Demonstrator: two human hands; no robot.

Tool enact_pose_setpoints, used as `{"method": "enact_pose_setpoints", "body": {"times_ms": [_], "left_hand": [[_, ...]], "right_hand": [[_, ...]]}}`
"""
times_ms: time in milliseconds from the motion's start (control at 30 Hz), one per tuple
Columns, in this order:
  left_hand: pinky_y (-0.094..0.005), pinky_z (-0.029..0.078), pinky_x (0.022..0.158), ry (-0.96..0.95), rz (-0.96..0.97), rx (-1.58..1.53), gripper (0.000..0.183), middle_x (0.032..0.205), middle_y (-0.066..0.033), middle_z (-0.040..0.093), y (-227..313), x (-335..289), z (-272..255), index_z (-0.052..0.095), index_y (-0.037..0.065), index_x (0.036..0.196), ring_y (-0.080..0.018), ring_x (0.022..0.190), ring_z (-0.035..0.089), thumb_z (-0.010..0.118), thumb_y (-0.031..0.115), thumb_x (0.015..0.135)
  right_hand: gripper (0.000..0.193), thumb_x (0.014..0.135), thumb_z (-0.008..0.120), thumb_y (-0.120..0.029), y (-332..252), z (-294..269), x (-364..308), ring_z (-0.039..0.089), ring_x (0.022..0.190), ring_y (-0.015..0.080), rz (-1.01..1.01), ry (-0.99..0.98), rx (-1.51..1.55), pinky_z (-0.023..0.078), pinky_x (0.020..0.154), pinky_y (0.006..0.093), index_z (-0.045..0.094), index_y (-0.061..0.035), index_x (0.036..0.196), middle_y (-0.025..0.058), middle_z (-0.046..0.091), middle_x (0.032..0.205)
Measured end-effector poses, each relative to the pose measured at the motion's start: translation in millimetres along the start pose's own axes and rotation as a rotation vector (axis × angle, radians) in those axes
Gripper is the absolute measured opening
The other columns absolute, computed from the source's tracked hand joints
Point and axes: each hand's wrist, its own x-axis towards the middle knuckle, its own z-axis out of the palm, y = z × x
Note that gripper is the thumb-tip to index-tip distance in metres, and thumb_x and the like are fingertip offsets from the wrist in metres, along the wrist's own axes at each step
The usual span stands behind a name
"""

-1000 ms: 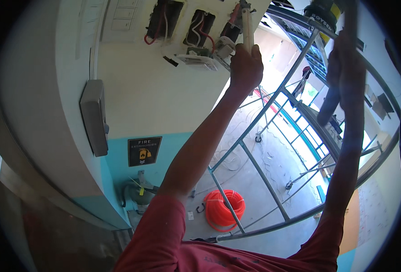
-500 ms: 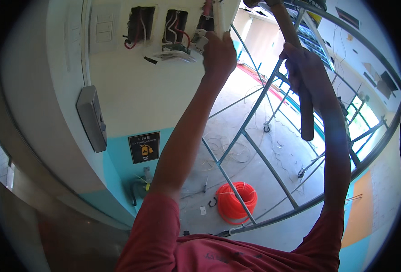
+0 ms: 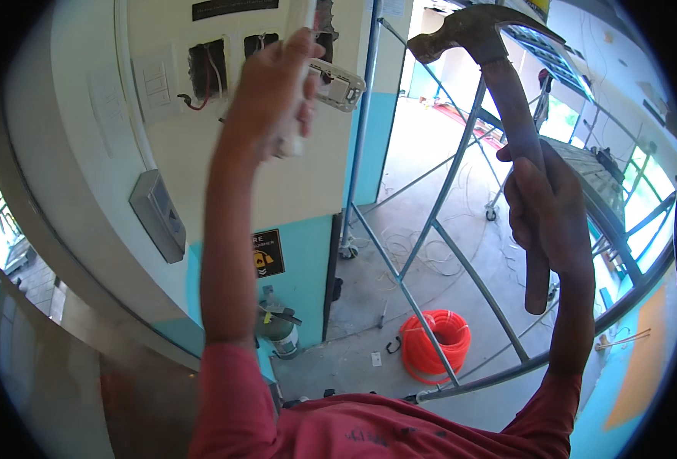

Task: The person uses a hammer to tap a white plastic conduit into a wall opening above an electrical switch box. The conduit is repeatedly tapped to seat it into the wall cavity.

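My right hand [image 3: 545, 203] is wrapped round the wooden handle of a claw hammer [image 3: 472, 34], which stands upright with its metal head at the top. At the wall, my left hand [image 3: 273, 96], slightly blurred, closes round a long white strip [image 3: 301, 17] held nearly upright; its exact kind is unclear. Just right of those fingers, a white switch mounting frame [image 3: 340, 86] hangs tilted from the wall. Behind and beside the hand are cut-out wall boxes, one a rough hole [image 3: 208, 69] with loose red and white wires. My left hand partly hides another box.
Metal scaffolding [image 3: 464, 287] crosses the right side, close to my right arm. An orange coil of tubing [image 3: 435, 348] lies on the floor. A fire extinguisher [image 3: 281, 334] stands by the wall below a grey wall box [image 3: 157, 216]. Loose cables [image 3: 430, 249] lie beyond.
My left hand has moved left and down with the white strip. My right hand has lowered, bringing the whole hammer head into view. The view has shifted, showing more wall at the right.
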Motion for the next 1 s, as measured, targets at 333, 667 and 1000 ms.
{"method": "enact_pose_setpoints", "body": {"times_ms": [333, 667, 1000], "left_hand": [[-0.0253, 0.040, 0.040, -0.018, -0.142, 0.509, 0.038, 0.066, 0.0002, 0.044, -3.5, 75.6, -34.6, 0.049, 0.003, 0.107, -0.0071, 0.048, 0.045, 0.045, 0.039, 0.095], [-0.0277, 0.041, 0.039, 0.116, -0.104, 0.359, 0.035, 0.065, -0.0014, 0.044, -30.9, 73.1, 1.1, 0.046, 0.004, 0.096, -0.0092, 0.045, 0.043, 0.043, 0.039, 0.095], [-0.0289, 0.041, 0.040, 0.067, -0.150, 0.342, 0.037, 0.065, -0.0015, 0.042, -23.9, 72.3, 5.3, 0.045, 0.003, 0.101, -0.0090, 0.046, 0.041, 0.044, 0.039, 0.095]], "right_hand": [[0.040, 0.093, 0.052, -0.034, 5.5, 6.4, 52.2, 0.047, 0.040, 0.0060, -0.273, 0.098, -0.057, 0.039, 0.036, 0.0197, 0.052, 0.0027, 0.109, 0.0026, 0.051, 0.061], [0.025, 0.094, 0.048, -0.025, -60.2, 17.3, 117.2, 0.052, 0.059, 0.0177, -0.511, 0.098, -0.452, 0.044, 0.056, 0.0342, 0.051, -0.0004, 0.099, 0.0095, 0.053, 0.069], [0.033, 0.098, 0.040, -0.032, -87.9, 30.9, 191.4, 0.057, 0.062, 0.0243, -0.800, 0.027, -0.566, 0.047, 0.059, 0.0418, 0.051, -0.0017, 0.091, 0.0161, 0.058, 0.074]]}}
